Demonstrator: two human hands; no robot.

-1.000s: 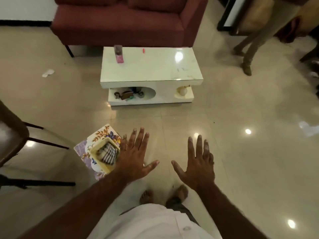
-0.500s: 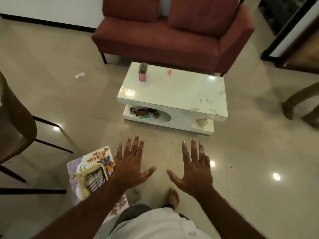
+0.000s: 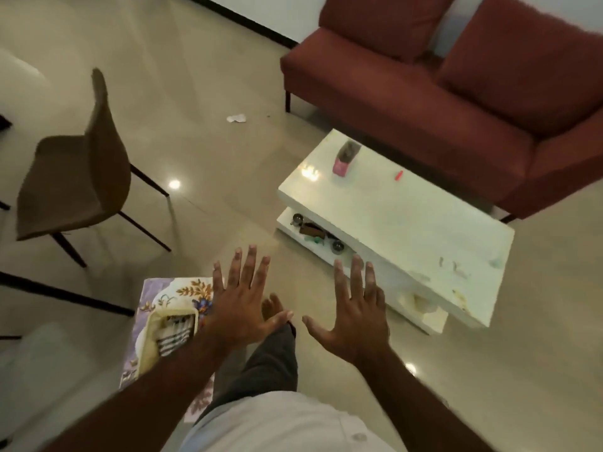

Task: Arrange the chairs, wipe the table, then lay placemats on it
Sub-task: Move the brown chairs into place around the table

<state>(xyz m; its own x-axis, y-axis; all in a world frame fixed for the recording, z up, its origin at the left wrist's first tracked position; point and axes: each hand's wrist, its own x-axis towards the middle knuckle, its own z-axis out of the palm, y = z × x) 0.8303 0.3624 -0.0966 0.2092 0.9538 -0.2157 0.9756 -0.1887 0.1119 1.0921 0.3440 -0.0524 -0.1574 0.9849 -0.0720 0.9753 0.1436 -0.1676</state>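
Head view: my left hand (image 3: 241,308) and right hand (image 3: 355,318) are both spread flat, holding nothing. The brown chair (image 3: 75,171) stands well left of the white coffee surface (image 3: 408,223); the floral placemats (image 3: 169,298) lie on the floor by my foot. I could step on them, or wipe into the pink bottle (image 3: 344,158) near the surface's far-left corner.

**Room condition: tiled floor, sofa, low white unit**

The floor (image 3: 202,60) is laid with glossy beige tiles, and ceiling lights are reflected in it as bright spots (image 3: 174,184). A white wall (image 3: 277,14) with a dark skirting strip (image 3: 248,22) is seen at the top. A dark red sofa (image 3: 440,102) on thin dark legs is placed against it. A scrap of white litter (image 3: 236,118) is noted on the tiles, left of the sofa.
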